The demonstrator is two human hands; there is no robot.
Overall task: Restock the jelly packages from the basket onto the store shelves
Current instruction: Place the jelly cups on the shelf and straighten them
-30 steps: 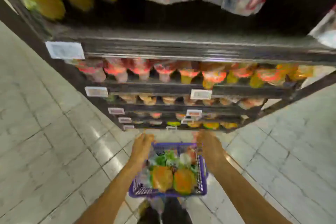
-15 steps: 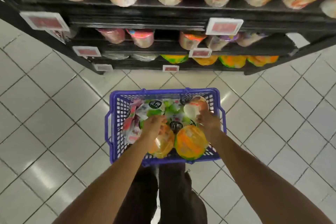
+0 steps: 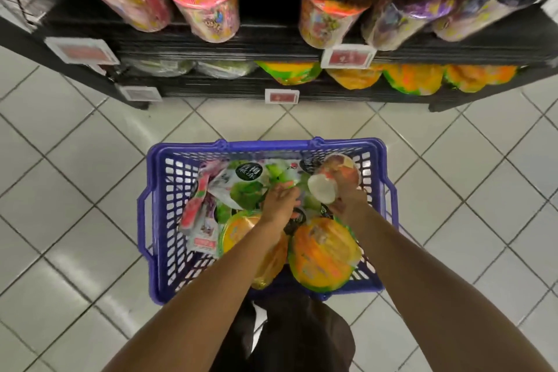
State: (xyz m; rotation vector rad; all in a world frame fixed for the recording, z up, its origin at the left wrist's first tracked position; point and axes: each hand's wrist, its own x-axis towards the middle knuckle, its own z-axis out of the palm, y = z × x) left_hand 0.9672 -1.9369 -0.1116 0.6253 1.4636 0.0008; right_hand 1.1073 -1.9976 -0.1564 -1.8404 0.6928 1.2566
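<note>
1. As seen from the head camera looking down, a blue plastic basket (image 3: 157,220) stands on the white tiled floor (image 3: 75,190) near the foot of the black store shelves (image 3: 211,48). The person's dark trousers (image 3: 296,335) show at its near edge.
2. Basket, near end: 2 orange-and-green jelly bags lie side by side. The right jelly bag (image 3: 323,254) is in full view. The left jelly bag (image 3: 238,229) is partly covered by the left forearm.
3. Basket, middle and left: green jelly pouches (image 3: 247,187), 1 with a round black label, fill the centre. A pink pouch (image 3: 196,208) leans against the left wall.
4. Left hand (image 3: 279,202): it reaches into the centre of the basket with its fingertips down among the green jelly pouches. The back of the hand hides the fingers, so it cannot be told whether they grasp a pouch or only touch it.
5. Right hand (image 3: 350,202): its fingers curl round a jelly cup (image 3: 335,175). The cup is tilted, pale base toward the camera, over the far right corner of the basket.
6. Lowest shelf: shelved orange-and-green bags (image 3: 413,78) stand in a row at centre and right. Pale green packs (image 3: 226,68) stand at left.
7. Shelf above: tall cylindrical tubs (image 3: 208,9) in pink, orange and purple wrap lean outward over the edge.
8. Shelf edges: price tags (image 3: 348,56) hang from the front rails. Their print is blurred.
</note>
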